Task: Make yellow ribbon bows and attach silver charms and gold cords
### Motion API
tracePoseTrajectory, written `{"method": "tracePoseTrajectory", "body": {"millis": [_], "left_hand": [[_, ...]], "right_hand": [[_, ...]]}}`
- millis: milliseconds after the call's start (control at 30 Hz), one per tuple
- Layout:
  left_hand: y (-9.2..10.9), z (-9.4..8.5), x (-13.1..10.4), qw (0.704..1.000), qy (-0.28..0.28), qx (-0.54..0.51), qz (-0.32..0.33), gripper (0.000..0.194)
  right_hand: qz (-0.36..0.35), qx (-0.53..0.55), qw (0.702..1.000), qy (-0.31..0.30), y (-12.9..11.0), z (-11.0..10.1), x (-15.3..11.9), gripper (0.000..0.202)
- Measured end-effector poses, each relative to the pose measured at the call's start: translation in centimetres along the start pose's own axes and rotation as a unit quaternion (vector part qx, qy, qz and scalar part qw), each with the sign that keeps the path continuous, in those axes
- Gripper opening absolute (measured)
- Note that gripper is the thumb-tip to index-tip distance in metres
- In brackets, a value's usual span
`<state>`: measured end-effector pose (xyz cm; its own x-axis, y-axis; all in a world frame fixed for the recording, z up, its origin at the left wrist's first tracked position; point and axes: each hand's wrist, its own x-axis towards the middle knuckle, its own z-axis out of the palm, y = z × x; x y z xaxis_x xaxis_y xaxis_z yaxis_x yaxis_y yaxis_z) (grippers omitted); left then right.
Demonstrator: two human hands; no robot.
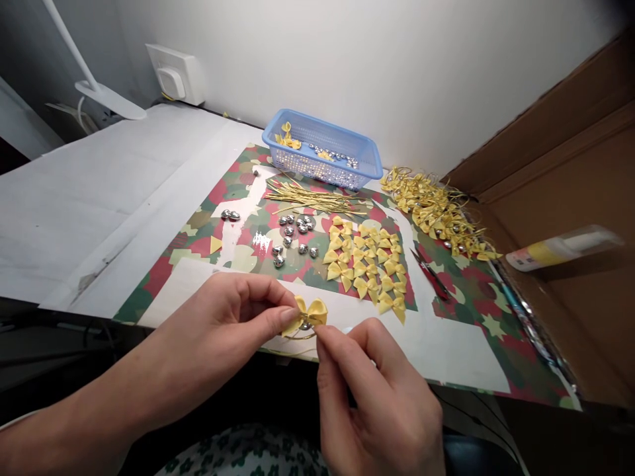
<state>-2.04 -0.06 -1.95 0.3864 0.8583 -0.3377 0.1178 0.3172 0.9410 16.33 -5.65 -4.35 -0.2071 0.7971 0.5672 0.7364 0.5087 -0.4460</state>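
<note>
Between thumb and forefinger, my left hand (238, 317) pinches a yellow ribbon bow (313, 308) by its left side. A small silver bell (306, 325) hangs just under the bow's middle. My right hand (377, 390) is closed at the bow's lower right, its fingertips pinching a thin gold cord (300, 337) that loops below the bell. Just beyond the hands lie rows of yellow bows (366, 264), several loose silver bells (288, 231) and a bundle of gold cords (310, 196).
A blue basket (370, 149) with bows and bells stands by the wall. Finished-looking bows with cords form a pile (426, 205) at the right, near red-handled scissors (434, 277). A cardboard box (570, 152) and a bottle (560, 250) border the right side. A white lamp (109, 99) stands left.
</note>
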Motion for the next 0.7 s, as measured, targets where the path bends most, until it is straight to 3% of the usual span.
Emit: {"method": "tracePoseTrajectory", "body": {"millis": [333,700], "left_hand": [[-0.6,-0.4,0.2,0.994,-0.013,-0.104,-0.028,0.013],[-0.9,-0.8,0.5,0.99,-0.058,-0.127,-0.037,0.017]], "right_hand": [[0.061,0.067,0.996,0.003,0.2,0.9,-0.1,0.022],[0.097,0.168,0.981,0.022,0.7,1.4,0.4,0.021]]}}
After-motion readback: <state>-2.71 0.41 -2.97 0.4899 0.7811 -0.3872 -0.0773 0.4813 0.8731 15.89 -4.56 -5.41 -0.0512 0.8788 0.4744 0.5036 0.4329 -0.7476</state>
